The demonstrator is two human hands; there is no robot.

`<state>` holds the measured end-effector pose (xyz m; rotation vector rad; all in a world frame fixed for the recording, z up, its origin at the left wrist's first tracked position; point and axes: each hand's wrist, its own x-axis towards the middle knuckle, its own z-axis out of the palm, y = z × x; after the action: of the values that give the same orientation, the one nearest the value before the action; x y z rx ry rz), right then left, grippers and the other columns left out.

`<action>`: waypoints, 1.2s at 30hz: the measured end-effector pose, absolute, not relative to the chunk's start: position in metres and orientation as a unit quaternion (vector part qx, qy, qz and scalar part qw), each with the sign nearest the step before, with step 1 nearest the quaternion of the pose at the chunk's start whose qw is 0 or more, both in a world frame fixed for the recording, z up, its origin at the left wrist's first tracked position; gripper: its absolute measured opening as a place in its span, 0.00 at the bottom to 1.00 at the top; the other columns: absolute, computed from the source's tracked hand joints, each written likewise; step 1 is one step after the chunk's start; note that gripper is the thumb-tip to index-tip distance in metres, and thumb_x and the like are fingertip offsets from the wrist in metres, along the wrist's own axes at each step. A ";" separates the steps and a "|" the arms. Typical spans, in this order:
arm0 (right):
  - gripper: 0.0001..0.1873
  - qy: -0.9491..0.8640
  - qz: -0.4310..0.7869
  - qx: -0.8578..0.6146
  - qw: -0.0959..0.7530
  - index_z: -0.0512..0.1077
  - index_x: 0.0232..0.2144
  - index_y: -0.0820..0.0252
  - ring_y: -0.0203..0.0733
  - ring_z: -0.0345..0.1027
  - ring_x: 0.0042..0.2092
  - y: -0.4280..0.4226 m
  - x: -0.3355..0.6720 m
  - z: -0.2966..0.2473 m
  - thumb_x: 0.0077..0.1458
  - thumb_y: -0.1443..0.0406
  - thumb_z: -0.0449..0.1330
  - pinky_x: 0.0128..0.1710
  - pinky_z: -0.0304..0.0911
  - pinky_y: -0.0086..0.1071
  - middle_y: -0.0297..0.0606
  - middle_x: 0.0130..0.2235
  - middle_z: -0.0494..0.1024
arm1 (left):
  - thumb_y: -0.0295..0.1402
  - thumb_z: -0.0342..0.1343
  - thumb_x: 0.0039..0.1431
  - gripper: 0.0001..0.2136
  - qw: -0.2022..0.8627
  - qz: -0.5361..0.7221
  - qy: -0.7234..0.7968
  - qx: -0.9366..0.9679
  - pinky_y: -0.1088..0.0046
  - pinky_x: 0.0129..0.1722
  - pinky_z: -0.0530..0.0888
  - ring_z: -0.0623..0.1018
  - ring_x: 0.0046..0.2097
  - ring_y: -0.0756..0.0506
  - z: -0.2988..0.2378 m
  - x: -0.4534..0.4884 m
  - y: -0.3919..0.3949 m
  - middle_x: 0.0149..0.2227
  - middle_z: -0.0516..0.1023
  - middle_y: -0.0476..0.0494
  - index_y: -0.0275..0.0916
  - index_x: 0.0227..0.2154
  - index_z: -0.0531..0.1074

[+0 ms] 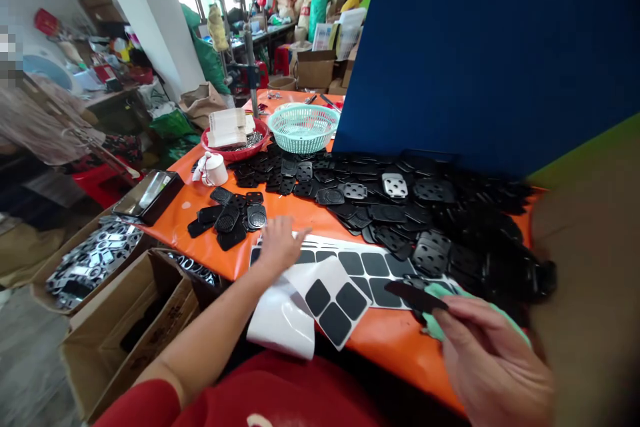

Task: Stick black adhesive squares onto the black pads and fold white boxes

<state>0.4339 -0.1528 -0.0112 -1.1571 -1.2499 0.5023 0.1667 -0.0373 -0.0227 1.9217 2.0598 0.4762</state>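
My left hand [281, 245] is open, its fingers stretched over the left end of a white sheet of black rounded-square stickers [373, 265]. Just beyond its fingers lies a small heap of black plastic pieces [227, 219]. A smaller cut of the sticker sheet [337, 310] lies on top, nearer my body, with glossy white backing paper [281, 321] curling over the table's front edge. My right hand [493, 353] pinches a thin black flat pad [416, 295], seen nearly edge-on, between thumb and fingers. A pale green cloth [436, 323] shows behind that hand, partly hidden.
A large pile of black plastic pieces [390, 213] spreads along the blue panel [480, 53]. Farther back stand a mint basket [304, 128], a red basin [235, 152] and a white cup [214, 169]. Cardboard boxes [120, 340] sit left, below the orange table [300, 213]. Another person works far off.
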 end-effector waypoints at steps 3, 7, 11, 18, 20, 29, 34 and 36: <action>0.05 -0.513 0.325 -0.479 0.634 0.75 0.32 0.52 0.43 0.71 0.36 -0.161 0.419 -0.027 0.52 0.60 0.66 0.32 0.71 0.35 0.38 0.34 0.75 | 0.47 0.51 0.61 0.26 0.073 0.154 0.796 0.581 0.47 0.57 0.56 0.60 0.60 0.26 -0.015 0.131 0.005 0.56 0.64 0.19 0.28 0.52 0.63; 0.01 -0.553 0.389 -0.462 0.574 0.74 0.32 0.54 0.41 0.71 0.33 -0.172 0.402 -0.034 0.55 0.64 0.64 0.32 0.71 0.31 0.36 0.31 0.75 | 0.34 0.63 0.51 0.29 0.086 0.154 0.825 0.537 0.49 0.57 0.56 0.60 0.61 0.25 -0.019 0.101 0.037 0.56 0.64 0.14 0.25 0.53 0.60; 0.02 -0.600 0.389 -0.434 0.548 0.74 0.33 0.53 0.40 0.69 0.33 -0.169 0.400 -0.024 0.57 0.65 0.61 0.32 0.69 0.30 0.35 0.29 0.73 | 0.26 0.62 0.48 0.31 0.143 0.187 0.830 0.506 0.49 0.54 0.62 0.67 0.58 0.26 -0.022 0.097 0.042 0.53 0.67 0.12 0.24 0.55 0.58; 0.02 -0.588 0.366 -0.447 0.566 0.77 0.31 0.53 0.42 0.68 0.38 -0.160 0.420 -0.019 0.54 0.67 0.64 0.36 0.67 0.33 0.39 0.36 0.72 | 0.33 0.56 0.56 0.11 0.321 0.323 0.685 0.569 0.65 0.47 0.73 0.78 0.46 0.42 0.017 0.128 -0.008 0.42 0.79 0.42 0.36 0.42 0.71; 0.01 -0.539 0.384 -0.453 0.597 0.77 0.30 0.53 0.42 0.67 0.37 -0.160 0.421 -0.019 0.53 0.66 0.66 0.35 0.66 0.33 0.39 0.33 0.72 | 0.34 0.62 0.50 0.12 0.494 0.352 0.578 0.545 0.65 0.41 0.76 0.80 0.37 0.43 0.025 0.147 -0.038 0.35 0.79 0.44 0.35 0.36 0.71; 0.15 -0.299 0.527 -0.544 0.580 0.76 0.27 0.55 0.35 0.61 0.28 -0.160 0.403 -0.010 0.38 0.56 0.74 0.28 0.59 0.28 0.32 0.26 0.70 | 0.29 0.66 0.44 0.21 0.786 0.382 0.363 0.322 0.68 0.40 0.75 0.80 0.37 0.45 -0.006 0.213 -0.131 0.38 0.79 0.44 0.38 0.42 0.65; 0.16 -0.295 0.580 -0.556 0.517 0.74 0.25 0.58 0.32 0.57 0.26 -0.161 0.396 -0.014 0.39 0.56 0.73 0.27 0.55 0.26 0.30 0.23 0.68 | 0.27 0.60 0.46 0.21 0.798 0.333 0.376 0.331 0.67 0.37 0.74 0.79 0.33 0.46 -0.019 0.219 -0.144 0.35 0.78 0.46 0.38 0.44 0.62; 0.15 -0.300 0.587 -0.553 0.509 0.73 0.25 0.59 0.31 0.56 0.26 -0.162 0.395 -0.018 0.40 0.56 0.72 0.27 0.54 0.26 0.29 0.23 0.67 | 0.25 0.58 0.46 0.20 0.788 0.325 0.387 0.351 0.69 0.38 0.73 0.79 0.35 0.47 -0.020 0.221 -0.148 0.35 0.77 0.46 0.37 0.43 0.62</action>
<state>0.3949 -0.1615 -0.0178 -1.3332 -0.7217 1.4144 0.2210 -0.1482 -0.0203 0.7555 0.8344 0.6991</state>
